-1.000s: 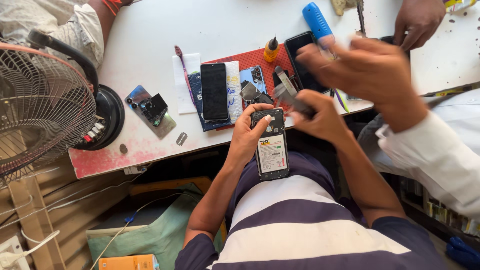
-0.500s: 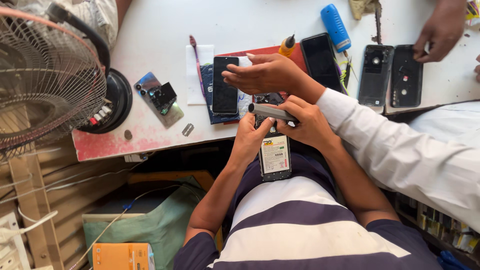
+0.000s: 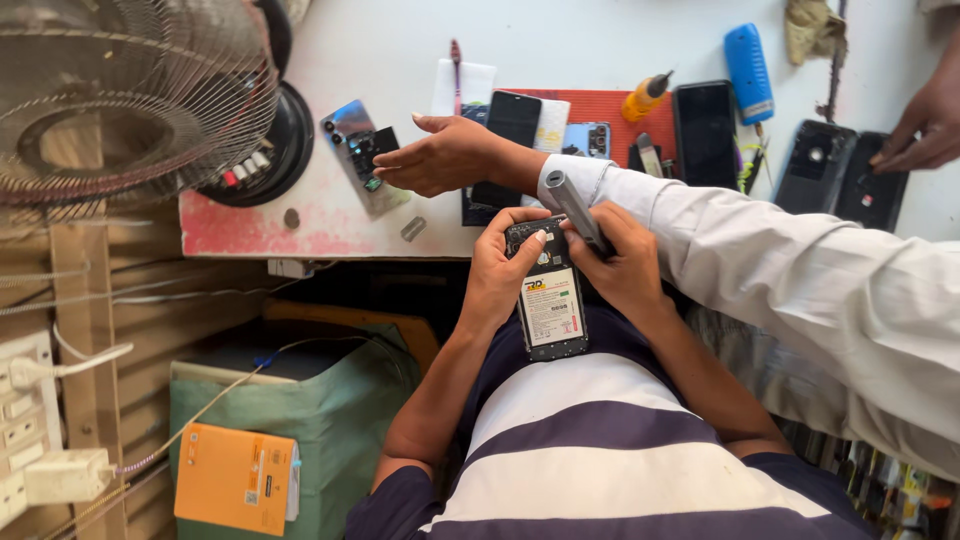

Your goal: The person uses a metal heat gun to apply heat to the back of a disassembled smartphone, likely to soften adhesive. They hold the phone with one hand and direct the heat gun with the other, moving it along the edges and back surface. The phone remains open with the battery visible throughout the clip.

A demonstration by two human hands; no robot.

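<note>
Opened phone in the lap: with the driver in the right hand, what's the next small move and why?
Probably bring the grey screwdriver tip down onto the top edge of the opened phone. The left hand braces the phone's left side, and the right hand holds the driver angled just above it. Wait while a co-worker's sleeved arm reaches across the table.

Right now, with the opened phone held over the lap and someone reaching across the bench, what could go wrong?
1. The phone is held off the table by the left hand and right hand; a slip could drop it.
2. A co-worker's hand and white sleeve cross right above; a bump might jog the grey tool on the exposed board.
3. The small grey part near the table edge could get knocked off.
</note>
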